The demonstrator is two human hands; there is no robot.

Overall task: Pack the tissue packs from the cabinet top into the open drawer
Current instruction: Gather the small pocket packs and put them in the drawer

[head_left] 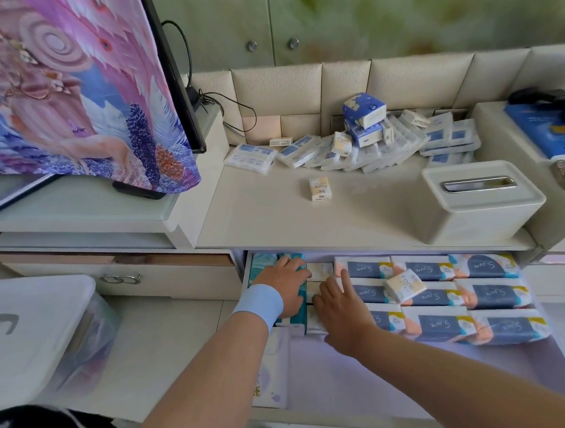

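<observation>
A heap of white-and-blue tissue packs (pixel 369 149) lies at the back of the cabinet top (pixel 274 214), with two blue boxes (pixel 364 108) on it. One small cream "Face" pack (pixel 320 188) lies alone in front. Below, the open drawer (pixel 416 371) holds rows of large blue-and-orange packs (pixel 438 298), with a loose cream pack (pixel 405 285) on top. My left hand (pixel 287 286) lies flat on teal packs (pixel 297 318) at the drawer's left. My right hand (pixel 341 304) presses on small cream packs (pixel 319 271) beside them, fingers spread.
A white tissue box (pixel 482 201) stands at the cabinet top's right front. A screen under a pink patterned cloth (pixel 68 94) stands on the left, with cables behind. A translucent bin with a white lid (pixel 33 328) sits at lower left. Dark items (pixel 545 98) lie far right.
</observation>
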